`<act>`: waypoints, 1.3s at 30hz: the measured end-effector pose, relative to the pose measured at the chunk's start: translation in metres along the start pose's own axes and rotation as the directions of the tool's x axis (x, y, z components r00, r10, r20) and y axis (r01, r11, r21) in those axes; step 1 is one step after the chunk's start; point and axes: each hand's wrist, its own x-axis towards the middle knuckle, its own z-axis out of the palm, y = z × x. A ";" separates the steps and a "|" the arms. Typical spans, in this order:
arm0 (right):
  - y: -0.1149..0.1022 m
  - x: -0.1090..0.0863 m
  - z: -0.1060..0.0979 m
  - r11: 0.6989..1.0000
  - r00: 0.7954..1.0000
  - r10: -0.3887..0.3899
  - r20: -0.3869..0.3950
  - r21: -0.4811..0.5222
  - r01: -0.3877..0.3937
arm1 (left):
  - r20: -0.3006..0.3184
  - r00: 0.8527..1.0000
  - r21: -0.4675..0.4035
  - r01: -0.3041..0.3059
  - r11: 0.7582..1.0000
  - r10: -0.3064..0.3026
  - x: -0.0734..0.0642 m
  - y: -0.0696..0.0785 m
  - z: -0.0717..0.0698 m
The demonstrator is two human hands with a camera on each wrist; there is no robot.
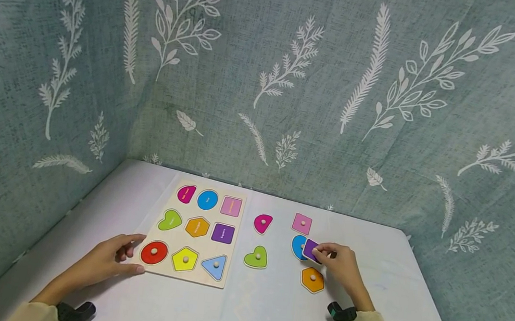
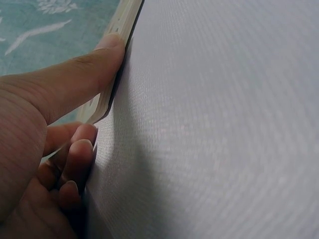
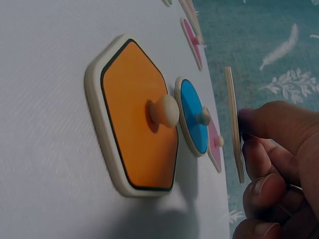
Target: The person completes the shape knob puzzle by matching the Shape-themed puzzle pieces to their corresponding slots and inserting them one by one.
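Observation:
My right hand (image 1: 342,265) pinches a purple square puzzle piece (image 1: 310,250) by its knob. In the right wrist view the square (image 3: 234,124) is seen edge-on, raised off the table. Below it in the head view lies a blue round piece (image 1: 297,247), partly covered by it. An orange hexagon piece (image 1: 312,280) lies nearer me. My left hand (image 1: 108,260) holds the near left corner of a wooden puzzle board (image 1: 188,278), thumb along its front edge and fingers at its left side. A red circle (image 1: 153,252), yellow pentagon (image 1: 184,259) and blue triangle (image 1: 214,267) with knobs sit in the board's near row.
Between board and right hand lie a magenta half-round piece (image 1: 262,224) and a green heart piece (image 1: 255,257). A pink square piece (image 1: 301,224) is farther back. The white table (image 1: 269,318) meets a leaf-patterned cloth (image 1: 267,67) behind and at the sides.

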 end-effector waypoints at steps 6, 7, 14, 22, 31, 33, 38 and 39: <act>-0.003 0.001 0.002 1.000 1.000 -0.015 0.002 0.009 0.015 | 0.001 1.000 0.004 -0.005 1.000 0.005 0.001 0.001 0.000; -0.004 0.002 0.003 1.000 1.000 -0.020 0.001 0.009 0.020 | 0.001 1.000 0.005 -0.006 1.000 0.006 0.001 0.001 0.000; -0.012 0.005 0.008 0.999 0.999 -0.051 0.019 0.004 0.051 | -0.008 1.000 0.018 -0.010 1.000 0.010 0.000 0.000 0.000; -0.019 0.008 0.014 0.998 0.998 -0.061 0.027 0.011 0.061 | -0.016 1.000 0.013 -0.005 1.000 0.005 0.001 -0.001 0.001; -0.027 0.010 0.020 0.993 0.993 -0.115 0.027 -0.002 0.115 | -0.021 1.000 0.010 -0.011 1.000 0.011 0.000 0.000 0.001; -0.029 0.010 0.022 0.992 0.992 -0.126 0.024 -0.005 0.126 | -0.022 1.000 0.008 -0.012 1.000 0.012 -0.001 -0.001 0.001; -0.033 0.011 0.026 0.992 0.991 -0.129 0.036 0.009 0.129 | -0.023 1.000 0.008 -0.012 1.000 0.013 0.000 -0.001 0.001; -0.034 0.011 0.027 0.991 0.990 -0.133 0.040 0.011 0.133 | -0.025 1.000 0.010 -0.011 1.000 0.011 0.000 -0.002 0.002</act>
